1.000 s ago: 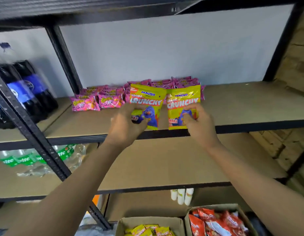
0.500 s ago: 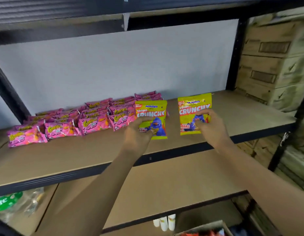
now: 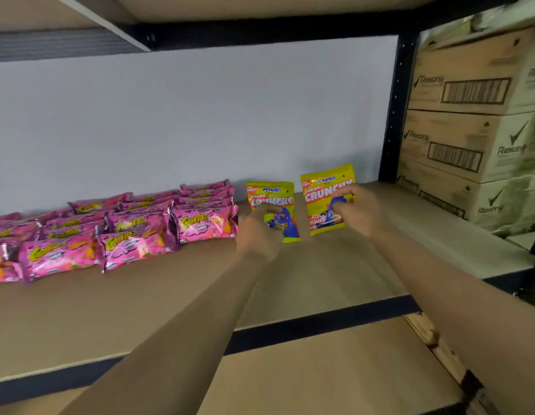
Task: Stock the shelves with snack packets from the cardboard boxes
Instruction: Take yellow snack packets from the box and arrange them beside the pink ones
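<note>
Both arms reach deep onto the brown shelf board (image 3: pixel 335 271). My left hand (image 3: pixel 255 227) grips a yellow Crunchy snack packet (image 3: pixel 275 196) by its lower left part, right beside the pink packets. My right hand (image 3: pixel 357 209) grips a second yellow Crunchy packet (image 3: pixel 323 190) at its right side, tilted up near the back wall. The two packets stand side by side with a small gap. Several pink snack packets (image 3: pixel 134 232) lie in rows on the left half of the shelf.
Stacked cardboard cartons (image 3: pixel 469 136) fill the space right of the black upright post (image 3: pixel 393 115). A lower shelf board (image 3: pixel 335 369) shows beneath the black front rail (image 3: pixel 305 327). Another shelf closes in overhead. Bare board lies in front of the packets and to their right.
Both hands have carried the yellow packets farther back onto the shelf, toward the wall. The view has come closer and swung right; the boxes on the floor are out of sight.
</note>
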Available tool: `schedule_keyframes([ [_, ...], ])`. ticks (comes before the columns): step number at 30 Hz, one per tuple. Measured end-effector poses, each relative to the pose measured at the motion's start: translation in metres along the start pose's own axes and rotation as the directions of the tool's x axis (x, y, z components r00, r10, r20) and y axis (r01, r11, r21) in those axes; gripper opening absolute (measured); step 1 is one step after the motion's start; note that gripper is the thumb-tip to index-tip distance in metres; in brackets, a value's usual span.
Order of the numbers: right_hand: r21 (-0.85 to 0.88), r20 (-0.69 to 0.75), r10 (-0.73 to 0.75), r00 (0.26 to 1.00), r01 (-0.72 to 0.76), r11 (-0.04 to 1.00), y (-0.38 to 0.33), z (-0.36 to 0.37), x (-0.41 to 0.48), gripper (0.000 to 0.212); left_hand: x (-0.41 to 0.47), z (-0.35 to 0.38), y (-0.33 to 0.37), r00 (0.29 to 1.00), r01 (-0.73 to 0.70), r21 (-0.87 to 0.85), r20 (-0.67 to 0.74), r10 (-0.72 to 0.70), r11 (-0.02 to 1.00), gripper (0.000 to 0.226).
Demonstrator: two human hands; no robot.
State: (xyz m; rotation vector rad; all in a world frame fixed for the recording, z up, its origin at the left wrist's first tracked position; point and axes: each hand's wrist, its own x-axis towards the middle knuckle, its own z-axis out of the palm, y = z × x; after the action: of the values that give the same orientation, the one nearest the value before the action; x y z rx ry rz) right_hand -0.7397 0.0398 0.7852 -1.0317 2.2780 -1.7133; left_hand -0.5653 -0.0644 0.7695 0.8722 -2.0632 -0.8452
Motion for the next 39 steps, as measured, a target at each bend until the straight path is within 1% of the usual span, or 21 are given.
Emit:
schedule_keyframes([
  [3,0.029,0.015,-0.003,1.0,0.003,1.0,0.01,0.011,0.035,0.021,0.023,0.021,-0.003,0.996,0.085,0.082,-0.022,-0.084,0.993,0.031],
  [5,0.052,0.018,0.011,1.0,-0.011,0.999,0.018,0.022,0.052,0.02,0.036,0.03,-0.01,0.99,0.138,0.133,-0.037,-0.135,0.981,0.031],
  [8,0.016,0.033,-0.003,0.999,0.003,1.0,0.031,0.039,0.069,0.017,0.051,0.038,-0.018,0.988,0.152,0.161,-0.061,-0.144,0.975,0.024],
  [10,-0.039,0.039,-0.024,0.999,0.025,0.999,0.037,0.047,0.075,0.013,0.057,0.041,-0.021,0.989,0.142,0.21,-0.072,-0.13,0.967,0.022],
  [12,-0.107,0.052,-0.038,0.998,0.044,0.993,0.04,0.053,0.079,0.011,0.058,0.043,-0.02,0.989,0.137,0.31,-0.1,-0.111,0.941,0.025],
  [14,-0.203,0.048,-0.051,0.998,0.059,0.977,0.043,0.057,0.079,0.01,0.055,0.046,-0.017,0.99,0.11,0.425,-0.13,-0.06,0.898,0.028],
  [15,-0.264,0.027,-0.062,0.998,0.067,0.962,0.045,0.058,0.078,0.011,0.053,0.047,-0.017,0.992,0.072,0.474,-0.127,-0.013,0.878,0.029],
  [17,-0.349,-0.025,-0.13,0.991,0.113,0.93,0.047,0.059,0.074,0.014,0.052,0.051,-0.021,0.994,-0.044,0.541,-0.064,0.094,0.84,0.03],
  [18,-0.377,-0.02,-0.161,0.987,0.142,0.915,0.046,0.059,0.071,0.013,0.051,0.052,-0.022,0.991,-0.095,0.559,-0.026,0.131,0.824,0.03],
  [20,-0.415,0.058,-0.185,0.981,0.193,0.889,0.045,0.061,0.066,0.01,0.052,0.052,-0.023,0.989,-0.128,0.585,0.012,0.149,0.801,0.029],
  [23,-0.457,0.118,-0.227,0.967,0.256,0.852,0.047,0.066,0.066,0.006,0.053,0.053,-0.024,0.993,-0.106,0.636,0.022,0.119,0.765,0.033],
  [26,-0.567,0.147,-0.263,0.954,0.299,0.767,0.047,0.068,0.064,0.017,0.057,0.054,-0.026,0.998,-0.064,0.656,0.031,0.057,0.752,0.041],
  [29,-0.63,0.156,-0.296,0.942,0.325,0.705,0.045,0.069,0.063,0.019,0.061,0.053,-0.025,0.998,-0.062,0.71,0.05,0.037,0.702,0.047],
  [33,-0.655,0.174,-0.299,0.938,0.337,0.676,0.047,0.07,0.063,0.021,0.062,0.053,-0.022,0.998,-0.052,0.741,0.064,0.008,0.67,0.05],
  [36,-0.674,0.201,-0.303,0.931,0.356,0.648,0.047,0.071,0.065,0.026,0.061,0.052,-0.021,0.997,-0.046,0.78,0.071,-0.014,0.624,0.05],
  [39,-0.672,0.211,-0.308,0.927,0.367,0.644,0.048,0.072,0.065,0.027,0.062,0.053,-0.023,0.997,-0.051,0.782,0.076,-0.014,0.622,0.052],
])
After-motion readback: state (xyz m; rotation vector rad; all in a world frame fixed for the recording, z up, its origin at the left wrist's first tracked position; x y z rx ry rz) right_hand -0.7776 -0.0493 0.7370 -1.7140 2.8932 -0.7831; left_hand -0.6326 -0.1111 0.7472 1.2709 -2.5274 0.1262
